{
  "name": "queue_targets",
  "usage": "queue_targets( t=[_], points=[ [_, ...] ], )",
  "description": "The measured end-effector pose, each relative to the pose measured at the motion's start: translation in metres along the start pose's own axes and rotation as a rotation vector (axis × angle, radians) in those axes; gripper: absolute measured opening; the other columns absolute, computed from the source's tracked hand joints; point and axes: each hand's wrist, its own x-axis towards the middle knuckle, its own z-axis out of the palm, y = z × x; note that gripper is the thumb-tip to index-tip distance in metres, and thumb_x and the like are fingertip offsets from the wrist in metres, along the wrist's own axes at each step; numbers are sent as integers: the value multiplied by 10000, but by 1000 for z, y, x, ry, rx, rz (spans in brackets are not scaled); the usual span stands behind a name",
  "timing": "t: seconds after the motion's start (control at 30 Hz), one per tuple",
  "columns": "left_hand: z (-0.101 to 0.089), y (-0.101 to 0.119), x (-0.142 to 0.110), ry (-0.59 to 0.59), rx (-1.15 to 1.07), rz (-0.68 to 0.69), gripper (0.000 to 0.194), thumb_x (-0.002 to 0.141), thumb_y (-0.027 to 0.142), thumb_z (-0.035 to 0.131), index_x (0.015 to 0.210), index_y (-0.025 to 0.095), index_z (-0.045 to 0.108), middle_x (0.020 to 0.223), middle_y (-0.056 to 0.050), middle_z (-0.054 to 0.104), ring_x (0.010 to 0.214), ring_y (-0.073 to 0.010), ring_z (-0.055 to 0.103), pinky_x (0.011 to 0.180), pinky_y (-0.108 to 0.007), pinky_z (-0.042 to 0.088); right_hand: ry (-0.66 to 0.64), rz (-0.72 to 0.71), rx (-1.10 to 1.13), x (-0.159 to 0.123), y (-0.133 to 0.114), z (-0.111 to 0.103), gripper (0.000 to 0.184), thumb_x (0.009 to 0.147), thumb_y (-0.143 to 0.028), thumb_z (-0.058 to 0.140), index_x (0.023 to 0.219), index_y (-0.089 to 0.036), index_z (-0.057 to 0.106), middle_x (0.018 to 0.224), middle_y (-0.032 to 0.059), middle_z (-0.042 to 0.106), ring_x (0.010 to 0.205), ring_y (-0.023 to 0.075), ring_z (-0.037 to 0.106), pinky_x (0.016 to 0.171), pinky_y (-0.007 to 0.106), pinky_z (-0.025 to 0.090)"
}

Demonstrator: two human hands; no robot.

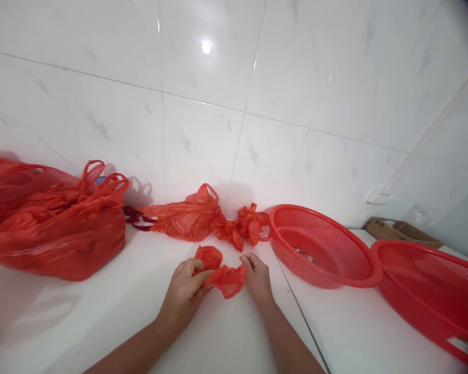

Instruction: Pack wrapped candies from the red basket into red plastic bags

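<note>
A small crumpled red plastic bag is held just above the white table, in front of me. My left hand is closed on it, the thin plastic bunched between thumb and fingers and sticking out on both sides. At the bag's right edge, my right hand is closed in a pinch against the plastic; its exact grip is partly hidden. Behind the hands lie a flattened red plastic bag and some bunched red plastic bags, close to the wall.
A large, full red plastic bag stands at the left. On the right are a round red plastic basket with small bits inside and a second red basket. Behind them sits a cardboard box. White tiled wall borders the table.
</note>
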Motion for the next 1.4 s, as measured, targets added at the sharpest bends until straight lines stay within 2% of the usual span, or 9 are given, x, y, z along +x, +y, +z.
queue_targets(
  t=[0.1, 0.23, 0.4, 0.5, 0.67, 1.0, 1.17, 1.3, 1.4],
  points=[
    [-7, 3, -2, -18, -146, -66, 301, 902, 291, 369, 1069, 327, 617, 802, -43, 554, 743, -204, 572, 636, -355, 535, -203, 4, 106, -23, -11, 8, 275, 816, -323, 527, 1059, -209, 582, 660, -38, 558, 575, 128, 503, 560, 238, 410],
    [-6, 11, -8, -63, -200, 173, 411, 845, 173, 445, 1202, 366, 508, 1127, -41, 584, 1017, -216, 571, 840, -371, 520, -333, 44, 293, -52, -28, 20, 524, 769, -368, 595, 1262, -253, 459, 831, -1, 633, 678, 169, 578, 611, 280, 474],
    [-1, 17, -8, -223, -107, 375, 157, 771, 80, 502, 806, 219, 568, 1166, -28, 600, 1065, -195, 544, 890, -332, 467, -89, 80, 295, -57, -24, 8, 160, 801, -349, 514, 863, -223, 590, 834, 23, 642, 760, 194, 596, 673, 298, 486],
    [-5, 7, -2, -237, 3, 387, 156, 757, 50, 499, 715, 197, 528, 939, -10, 660, 923, -185, 572, 831, -355, 449, 163, 2, 154, -45, -9, -21, 237, 653, -270, 645, 874, -210, 583, 886, 27, 650, 786, 205, 598, 704, 302, 479],
    [-22, -29, 10, -81, 168, 233, 88, 814, 140, 534, 748, 187, 567, 909, -41, 651, 890, -208, 570, 809, -387, 428, 478, 66, 4, -28, 15, -62, 323, 624, -233, 520, 931, -177, 603, 879, 42, 649, 783, 204, 592, 702, 320, 466],
    [-23, -23, 8, 28, -116, -127, 224, 801, 377, 583, 946, 206, 603, 965, -48, 630, 901, -198, 578, 799, -319, 464, 360, -25, -128, -37, 2, -48, 544, 779, -254, 500, 1312, -209, 405, 1266, 119, 502, 1024, 221, 548, 827, 360, 474],
    [-19, -2, 6, -13, -377, -393, 314, 840, 463, 508, 687, 193, 560, 697, 13, 550, 687, -150, 521, 627, -254, 408, 556, -455, -455, -56, -30, -45, 418, 840, -254, 524, 1241, -158, 461, 1223, 153, 465, 1154, 277, 437, 953, 468, 378],
    [-18, 12, 7, -38, -622, -506, 324, 832, 455, 523, 664, 183, 571, 675, 16, 565, 698, -152, 530, 656, -252, 408, 218, -734, -607, -72, -42, -28, 178, 881, -185, 467, 1007, -182, 593, 1022, 97, 578, 974, 220, 542, 862, 386, 447],
    [-23, 20, 12, -122, -866, -499, 298, 833, 415, 534, 668, 176, 599, 690, 4, 607, 708, -155, 557, 691, -261, 436, 45, -559, -699, -70, -37, -12, 258, 927, -211, 380, 1049, -166, 602, 1019, 111, 629, 922, 224, 593, 796, 359, 493]
  ],
)
